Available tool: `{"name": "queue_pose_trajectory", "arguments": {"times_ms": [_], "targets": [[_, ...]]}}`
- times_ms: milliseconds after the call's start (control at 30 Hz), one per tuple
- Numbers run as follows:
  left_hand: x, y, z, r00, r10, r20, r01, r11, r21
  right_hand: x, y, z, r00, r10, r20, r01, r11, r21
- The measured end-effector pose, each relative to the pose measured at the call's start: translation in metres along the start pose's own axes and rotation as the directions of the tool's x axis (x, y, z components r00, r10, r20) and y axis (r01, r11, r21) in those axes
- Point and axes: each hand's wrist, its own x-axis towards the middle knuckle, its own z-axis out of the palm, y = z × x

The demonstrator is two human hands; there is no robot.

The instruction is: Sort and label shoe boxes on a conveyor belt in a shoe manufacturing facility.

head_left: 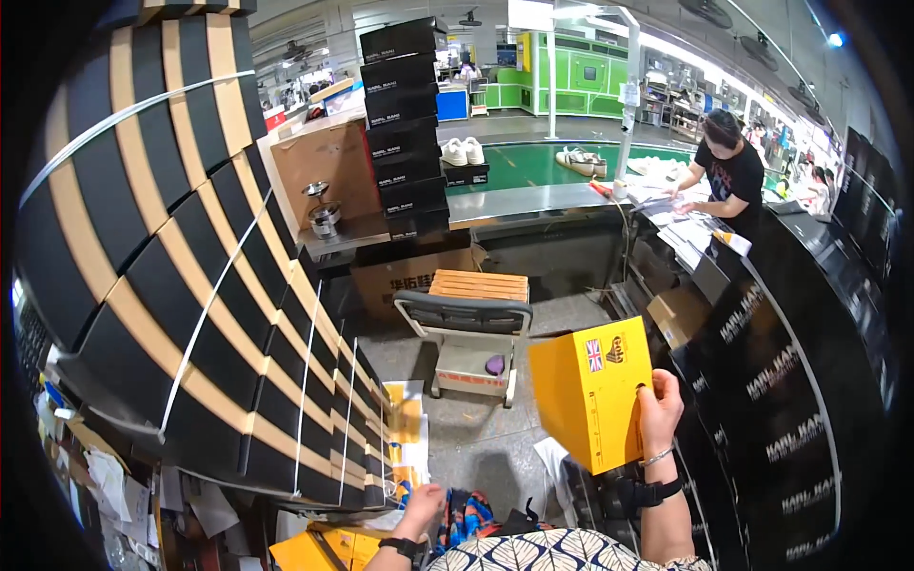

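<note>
A yellow cardboard box [598, 419] with a small flag print and a dark logo is held up in front of me on the right. My right hand [659, 409] grips its right edge, the thumb by a dark hole in the card. My left hand [422, 506] hangs low near the bottom edge, its fingers curled in with nothing visible in them. More yellow cardboard [333, 549] lies below and left of that hand. A blue and red patterned cloth [466, 519] shows just to its right.
Strapped black boxes [124, 228] rise in a tall stack at left; more black boxes [781, 381] line the right. A wooden-slatted chair [476, 285] stands ahead. Beyond it are a green conveyor [519, 176] with white shoes [463, 150] and a person [728, 176] handling papers.
</note>
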Motion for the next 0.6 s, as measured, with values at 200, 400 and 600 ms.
{"name": "queue_pose_trajectory", "arguments": {"times_ms": [200, 400, 600], "targets": [[0.157, 0.147, -0.010, 0.971, 0.150, -0.186, -0.206, 0.920, -0.333, 0.089, 0.026, 0.044, 0.988, -0.129, -0.089, 0.118, 0.986, -0.120], [0.288, 0.302, 0.011, 0.926, -0.276, -0.258, 0.045, 0.759, -0.650, 0.165, 0.065, 0.070, 0.980, -0.013, -0.197, -0.030, 0.976, -0.216], [0.334, 0.318, 0.023, 0.832, -0.272, -0.483, -0.326, 0.465, -0.823, 0.209, 0.082, 0.104, 0.959, 0.052, -0.278, -0.136, 0.946, -0.293]]}}
